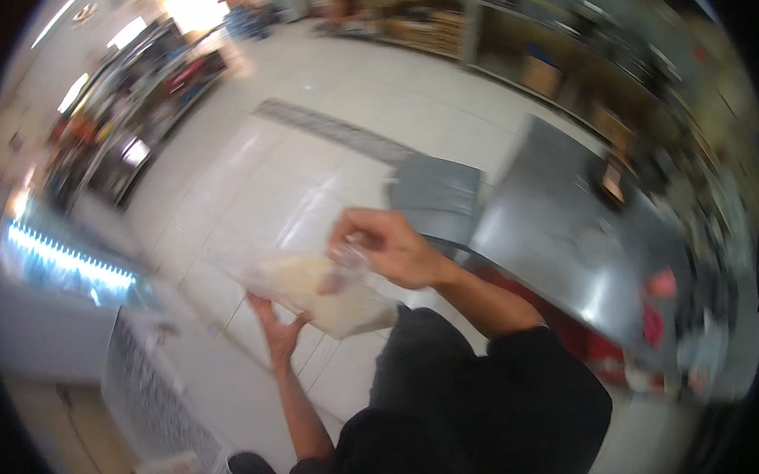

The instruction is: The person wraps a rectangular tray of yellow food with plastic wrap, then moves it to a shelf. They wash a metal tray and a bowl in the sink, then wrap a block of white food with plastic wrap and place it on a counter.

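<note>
A clear plastic bag (350, 306) with pale yellowish contents is held in the air in front of my body. My right hand (392, 247) grips the bag's gathered, crumpled plastic from above, with its fingers curled in. From below and to the left, my left hand (278, 325) supports the bag, its thumb and fingers spread along the underside. The bag and the fingers on it are motion-blurred. What exactly the contents are cannot be made out.
To the right stands a stainless steel table (547, 226) with a dark phone-like object (611, 181) on it. Beside the table is a grey lidded bin (436, 192). A floor drain grate (340, 130) crosses the tiles. A white chest freezer (217, 389) borders the lower left.
</note>
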Motion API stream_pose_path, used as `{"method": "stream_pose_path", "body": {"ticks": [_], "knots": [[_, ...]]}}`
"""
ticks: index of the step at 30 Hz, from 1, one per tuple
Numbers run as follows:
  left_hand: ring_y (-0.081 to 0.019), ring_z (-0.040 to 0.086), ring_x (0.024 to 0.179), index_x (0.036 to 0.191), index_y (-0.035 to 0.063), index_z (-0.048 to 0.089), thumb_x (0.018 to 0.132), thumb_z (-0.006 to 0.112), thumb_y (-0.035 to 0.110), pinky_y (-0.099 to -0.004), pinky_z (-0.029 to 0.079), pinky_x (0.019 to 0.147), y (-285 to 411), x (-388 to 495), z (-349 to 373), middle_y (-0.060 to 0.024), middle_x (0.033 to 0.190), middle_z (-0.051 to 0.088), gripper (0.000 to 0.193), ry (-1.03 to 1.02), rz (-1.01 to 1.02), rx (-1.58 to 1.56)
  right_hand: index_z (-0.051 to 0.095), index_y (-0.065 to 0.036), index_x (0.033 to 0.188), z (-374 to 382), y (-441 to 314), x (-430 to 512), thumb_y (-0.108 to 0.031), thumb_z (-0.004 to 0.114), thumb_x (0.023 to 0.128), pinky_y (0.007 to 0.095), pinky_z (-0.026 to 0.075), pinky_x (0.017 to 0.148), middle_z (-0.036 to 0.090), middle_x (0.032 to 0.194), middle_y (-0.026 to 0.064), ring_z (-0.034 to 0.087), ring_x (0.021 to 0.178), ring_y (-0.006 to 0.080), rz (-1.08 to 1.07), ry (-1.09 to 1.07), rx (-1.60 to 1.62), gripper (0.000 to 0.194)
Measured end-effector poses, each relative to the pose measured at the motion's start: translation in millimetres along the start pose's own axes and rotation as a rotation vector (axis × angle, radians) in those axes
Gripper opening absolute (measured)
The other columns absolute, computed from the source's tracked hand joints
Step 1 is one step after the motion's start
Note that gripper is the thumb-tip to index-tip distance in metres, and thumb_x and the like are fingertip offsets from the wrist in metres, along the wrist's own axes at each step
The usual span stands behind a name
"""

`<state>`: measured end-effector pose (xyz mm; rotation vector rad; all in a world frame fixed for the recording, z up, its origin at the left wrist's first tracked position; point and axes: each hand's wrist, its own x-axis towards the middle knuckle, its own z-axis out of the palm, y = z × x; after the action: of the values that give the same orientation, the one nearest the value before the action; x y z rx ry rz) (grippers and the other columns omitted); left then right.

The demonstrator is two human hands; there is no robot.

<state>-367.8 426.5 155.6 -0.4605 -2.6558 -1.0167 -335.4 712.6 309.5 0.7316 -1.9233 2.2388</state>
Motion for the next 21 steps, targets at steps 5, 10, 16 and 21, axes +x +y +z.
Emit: {"method": "stream_pose_path", "body": {"ticks": [5, 10, 16, 21], "knots": [[-0.0207, 0.066, 0.092, 0.110, -0.0002, 0.062, 0.068, 0.089, 0.020, -0.0349, 0.053, 0.086, -61.6, -2.5, -39.6, -0.0093, 0.098, 0.069, 0.054, 0.152, -0.251, -0.692, 0.061, 0.002, 0.097, 50.8, 80.9, 104.1, -0.010, 0.064, 0.094, 0.0272, 0.049, 0.074, 0.058, 0.091, 0.0056, 0.057, 0.086, 0.0107, 0.053, -0.306, 0.310, 0.013], [-0.0070, 0.053, 0.071, 0.087, 0.0023, 0.064, 0.092, 0.069, 0.028, -0.0272, 0.044, 0.064, -98.0, -27.7, -27.0, 0.0029, 0.076, 0.061, 0.027, 0.396, -0.745, -0.637, 0.060, 0.003, 0.102, 110.4, 167.3, 192.0, -0.007, 0.065, 0.091, 0.0302, 0.051, 0.076, 0.061, 0.092, 0.0084, 0.062, 0.085, 0.0158, 0.274, -0.680, 0.196, 0.015], [-0.0042, 0.043, 0.065, 0.081, 0.0067, 0.061, 0.101, 0.053, 0.044, -0.0262, 0.038, 0.059, -103.8, -37.0, -10.2, 0.0060, 0.070, 0.051, 0.043, 1.097, -1.142, -0.544, 0.049, 0.001, 0.134, 181.6, 267.6, 297.8, -0.013, 0.076, 0.082, 0.0421, 0.036, 0.110, 0.052, 0.132, 0.0144, 0.050, 0.127, 0.0267, 0.254, -1.146, 0.026, 0.060], [-0.0052, 0.041, 0.063, 0.076, 0.0093, 0.057, 0.100, 0.054, 0.047, -0.0264, 0.036, 0.057, -112.9, -40.2, -30.8, 0.0075, 0.069, 0.046, 0.045, 1.524, -1.202, -0.617, 0.023, -0.004, 0.153, 263.5, 333.8, 303.7, -0.034, 0.087, 0.071, 0.0424, 0.022, 0.119, 0.027, 0.157, 0.0185, 0.026, 0.147, 0.0330, 0.112, -1.600, -0.039, 0.108]]}}
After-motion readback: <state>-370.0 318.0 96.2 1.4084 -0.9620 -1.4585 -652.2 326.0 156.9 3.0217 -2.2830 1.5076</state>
